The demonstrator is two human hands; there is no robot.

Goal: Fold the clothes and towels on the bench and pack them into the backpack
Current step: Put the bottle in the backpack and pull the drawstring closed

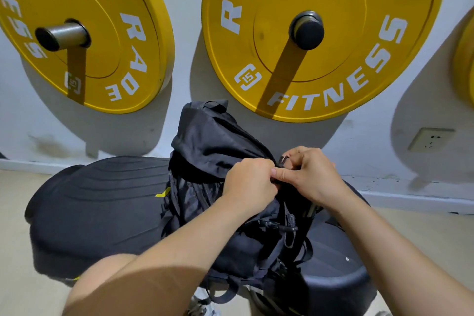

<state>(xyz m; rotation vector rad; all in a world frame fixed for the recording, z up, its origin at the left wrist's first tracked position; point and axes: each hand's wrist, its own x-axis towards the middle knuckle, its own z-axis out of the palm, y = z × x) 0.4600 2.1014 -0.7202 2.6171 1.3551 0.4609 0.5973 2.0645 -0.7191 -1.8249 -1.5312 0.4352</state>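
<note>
- Head view: black backpack stood upright on the dark padded table, roughly at mid-length of the pad, with its top flap slumped over toward the left.
- Left hand sat at the backpack's upper right edge, knuckles up and fingers curled tight, pinching a fold of the backpack fabric.
- Right hand sat just right of the left hand and touched it. Its thumb lay straight, pointing at the left hand. Its other fingers were curled round a small black clip at the backpack's top edge.
- Both forearms reached in from below the backpack, the left one crossing in front of its lower body.
- Straps and a second buckle hung down the backpack's front, below the hands.
- A small yellow tab showed at the backpack's left side, against the table pad.
- Behind the backpack, on the white wall, hung two yellow weight plates on pegs: one up and left, one up and right.
- A wall socket sat well to the right of the backpack.
- The backpack's contents could not be seen.
</note>
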